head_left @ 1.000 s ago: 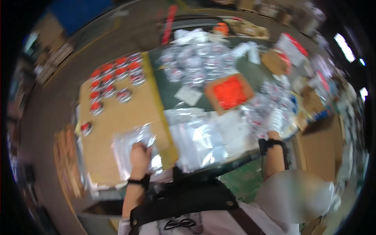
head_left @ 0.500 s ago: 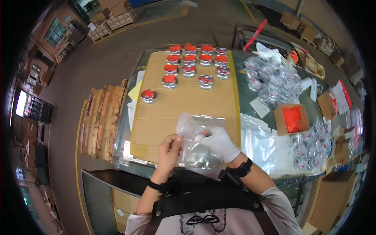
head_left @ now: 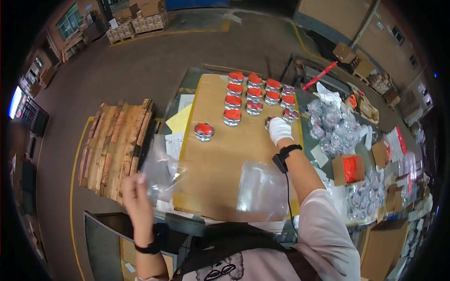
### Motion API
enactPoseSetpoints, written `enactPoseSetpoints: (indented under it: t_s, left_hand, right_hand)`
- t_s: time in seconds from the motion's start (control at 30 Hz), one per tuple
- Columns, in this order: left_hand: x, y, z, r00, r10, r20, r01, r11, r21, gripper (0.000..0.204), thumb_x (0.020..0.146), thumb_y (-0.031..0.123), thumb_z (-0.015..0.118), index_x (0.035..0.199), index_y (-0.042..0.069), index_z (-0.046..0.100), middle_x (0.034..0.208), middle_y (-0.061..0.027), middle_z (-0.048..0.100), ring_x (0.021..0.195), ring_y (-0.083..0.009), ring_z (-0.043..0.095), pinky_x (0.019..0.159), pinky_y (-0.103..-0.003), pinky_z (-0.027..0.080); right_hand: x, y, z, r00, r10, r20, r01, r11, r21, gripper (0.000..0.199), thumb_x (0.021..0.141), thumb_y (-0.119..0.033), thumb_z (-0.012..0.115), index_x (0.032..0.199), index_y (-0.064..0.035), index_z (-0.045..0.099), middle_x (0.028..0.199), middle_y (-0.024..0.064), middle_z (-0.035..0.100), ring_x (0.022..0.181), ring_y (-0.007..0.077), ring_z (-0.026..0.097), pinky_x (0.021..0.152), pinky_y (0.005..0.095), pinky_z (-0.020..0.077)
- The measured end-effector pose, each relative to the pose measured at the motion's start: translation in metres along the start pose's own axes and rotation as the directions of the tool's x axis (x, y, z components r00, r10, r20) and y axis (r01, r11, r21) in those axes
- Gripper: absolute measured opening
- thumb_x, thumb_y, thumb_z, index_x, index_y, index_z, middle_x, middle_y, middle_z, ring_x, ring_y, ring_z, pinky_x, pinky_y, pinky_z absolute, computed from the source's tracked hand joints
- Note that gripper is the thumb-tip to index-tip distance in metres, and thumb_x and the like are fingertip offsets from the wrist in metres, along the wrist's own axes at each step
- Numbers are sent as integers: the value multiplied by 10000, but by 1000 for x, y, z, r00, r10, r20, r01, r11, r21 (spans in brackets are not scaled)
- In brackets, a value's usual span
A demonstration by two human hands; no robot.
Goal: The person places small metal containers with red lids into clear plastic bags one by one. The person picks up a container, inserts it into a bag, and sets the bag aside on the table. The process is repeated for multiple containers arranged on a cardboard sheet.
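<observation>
Bare at the left, my left hand (head_left: 137, 193) pinches a clear plastic bag (head_left: 161, 168), which hangs loose past the left edge of the cardboard sheet (head_left: 225, 173). My right hand (head_left: 280, 130), in a white glove, reaches to the far right of that sheet. Its fingers close on a round silver metal part (head_left: 267, 123), mostly hidden by the glove. Several like metal parts with red pieces on top (head_left: 232, 117) stand in rows beyond. One metal part (head_left: 204, 131) sits apart at the left. Near me lies a flat stack of clear plastic bags (head_left: 262, 189).
Right of the cardboard sit bagged metal parts (head_left: 333, 126), a small box with red contents (head_left: 348, 169) and another bagged heap (head_left: 365, 199). A red stick (head_left: 321, 76) juts out at the far right. A wooden pallet (head_left: 117, 150) stands left of the table.
My hands have moved apart. The left has carried a plastic bag off to the left; the right has left the bags and reached forward to a metal part. The view has shifted.
</observation>
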State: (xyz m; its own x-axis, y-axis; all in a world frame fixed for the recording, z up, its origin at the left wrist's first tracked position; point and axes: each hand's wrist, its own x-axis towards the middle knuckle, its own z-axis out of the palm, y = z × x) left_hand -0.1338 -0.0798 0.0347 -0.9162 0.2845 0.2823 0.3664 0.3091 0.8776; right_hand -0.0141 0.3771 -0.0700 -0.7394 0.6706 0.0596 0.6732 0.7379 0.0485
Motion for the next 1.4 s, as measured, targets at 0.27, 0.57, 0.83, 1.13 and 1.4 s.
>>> enactPoseSetpoints:
  t_s: [0.27, 0.57, 0.83, 1.13, 1.4]
  left_hand:
    - [-55, -115, 143, 849, -218, 481, 293, 952, -85, 231, 963, 203, 531, 991, -9, 617, 703, -159, 646, 655, -288, 651, 598, -393, 489]
    - [-63, -84, 120, 911, -280, 304, 344, 921, -182, 381, 1026, 320, 478, 985, 17, 706, 821, -123, 712, 704, -136, 657, 635, -308, 526]
    - [-73, -38, 88, 958, 172, 229, -186, 982, 39, 168, 934, 146, 600, 1007, 31, 698, 871, -182, 697, 741, -302, 690, 662, -375, 540]
    - [-38, -12, 49, 637, -532, 558, 736, 202, -646, 190, 992, 192, 467, 1037, 48, 583, 827, -27, 621, 652, -126, 565, 579, -267, 470]
    - [-56, 15, 55, 941, -291, 174, 339, 781, -524, 130, 936, 167, 620, 991, 48, 619, 705, -5, 576, 509, -91, 456, 464, -227, 376]
  right_hand:
    - [-109, -91, -58, 980, -193, -40, 182, 808, 561, 258, 900, -240, 592, 1035, -20, 599, 908, 221, 664, 827, 398, 657, 713, 496, 529]
    - [-207, -175, -13, 791, -606, 78, 534, 747, 396, 239, 835, -150, 628, 1027, -26, 557, 1025, 168, 617, 684, 319, 643, 634, 454, 523]
    - [-198, -202, -28, 827, -555, 88, 511, 809, 291, 174, 874, -176, 541, 1005, -73, 590, 768, 148, 651, 693, 311, 671, 606, 439, 531]
    - [-221, -128, -121, 982, -171, 84, -35, 270, 962, 201, 904, -109, 607, 1070, -6, 558, 857, 123, 652, 761, 186, 666, 678, 318, 526]
    - [-234, -160, -140, 941, -246, -232, 284, 202, 937, 290, 890, -100, 645, 1144, -13, 535, 960, 157, 653, 849, 294, 661, 743, 372, 522]
